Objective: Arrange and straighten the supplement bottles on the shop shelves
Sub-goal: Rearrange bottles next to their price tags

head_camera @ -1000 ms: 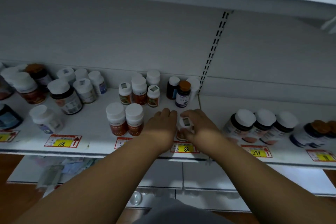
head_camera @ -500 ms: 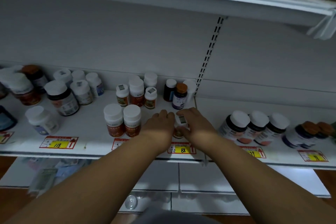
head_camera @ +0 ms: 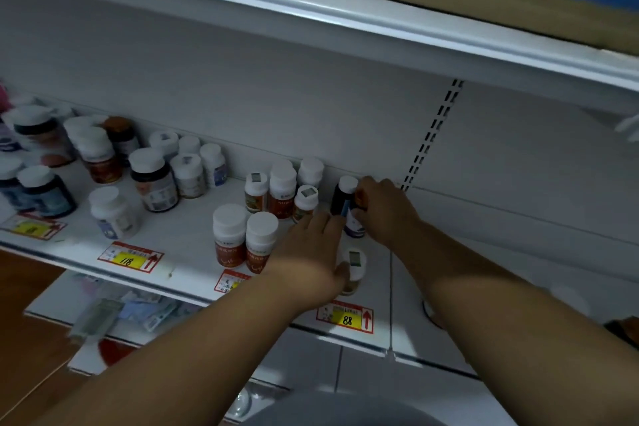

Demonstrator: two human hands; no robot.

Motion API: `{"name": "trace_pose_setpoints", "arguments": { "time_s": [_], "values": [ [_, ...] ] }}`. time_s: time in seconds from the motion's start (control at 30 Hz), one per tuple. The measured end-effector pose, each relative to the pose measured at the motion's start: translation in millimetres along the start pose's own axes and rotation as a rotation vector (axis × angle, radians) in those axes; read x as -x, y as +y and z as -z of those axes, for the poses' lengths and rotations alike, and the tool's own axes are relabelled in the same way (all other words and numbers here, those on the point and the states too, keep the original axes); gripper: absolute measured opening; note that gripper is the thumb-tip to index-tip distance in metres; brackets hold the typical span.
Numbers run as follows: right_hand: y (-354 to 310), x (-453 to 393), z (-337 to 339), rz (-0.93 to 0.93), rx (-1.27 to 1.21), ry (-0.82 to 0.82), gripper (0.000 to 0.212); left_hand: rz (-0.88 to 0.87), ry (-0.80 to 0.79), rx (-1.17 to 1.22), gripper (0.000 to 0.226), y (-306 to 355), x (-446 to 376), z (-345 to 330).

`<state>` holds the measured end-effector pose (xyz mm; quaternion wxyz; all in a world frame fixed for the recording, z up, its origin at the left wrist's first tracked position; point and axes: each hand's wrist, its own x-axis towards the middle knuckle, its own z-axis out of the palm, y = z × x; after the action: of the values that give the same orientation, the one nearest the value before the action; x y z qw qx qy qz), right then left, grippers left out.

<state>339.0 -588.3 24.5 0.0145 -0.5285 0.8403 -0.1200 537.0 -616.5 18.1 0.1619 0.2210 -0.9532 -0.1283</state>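
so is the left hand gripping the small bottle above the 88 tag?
No: the left hand lies open with fingers spread, only its thumb side against the small bottle, which stands on the shelf.

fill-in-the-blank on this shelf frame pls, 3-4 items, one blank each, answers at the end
1. The right hand is closed around the bottle with the ____ cap.
2. The yellow price tag below the left hand reads ____.
3. The two orange-labelled bottles left of the left hand have ____ caps.
4. The small bottle beside the left thumb stands at the ____ edge of the shelf.

Missing words: orange; 88; white; front
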Motion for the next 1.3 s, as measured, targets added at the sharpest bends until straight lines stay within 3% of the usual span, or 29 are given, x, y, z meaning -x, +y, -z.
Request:
{"name": "trace_pose_setpoints", "arguments": {
  "time_s": [0.1, 0.2, 0.37, 0.47, 0.53, 0.87, 1.13, 1.3],
  "values": [
    [-1, 2, -4, -0.053, -0.056, 0.06, 0.033, -0.009, 0.06, 0.046, 0.062, 0, 0, 5],
    [-3, 16, 2, -0.142, -0.279, 0.163, 0.032, -0.007, 0.109, 0.136, 0.062, -3, 3, 10],
    [-17, 69, 36, -0.201, -0.667, 0.524, 0.017, -0.003, 0.266, 0.273, 0.065, 8, 9, 17],
    [-29, 106, 56, -0.345, -1.005, 0.728, 0.02, -0.034, 0.208, 0.389, 0.076, 35, 8, 17],
    [-31, 135, 68, -0.376, -1.069, 0.821, 0.017, -0.072, 0.115, 0.451, 0.081, 60, 10, 14],
    [44, 304, 113, -0.511, -0.906, 0.822, 0.005, -0.339, -0.151, 0.741, 0.067, 208, 45, -28],
    [177, 419, 143, -0.62, -0.86, 0.775, 0.012, -0.355, -0.174, 0.66, 0.068, 371, 49, -96],
    [234, 434, 148, -0.61, -0.931, 0.692, 0.017, -0.298, -0.169, 0.594, 0.069, 414, 39, -123]
  ]
}}
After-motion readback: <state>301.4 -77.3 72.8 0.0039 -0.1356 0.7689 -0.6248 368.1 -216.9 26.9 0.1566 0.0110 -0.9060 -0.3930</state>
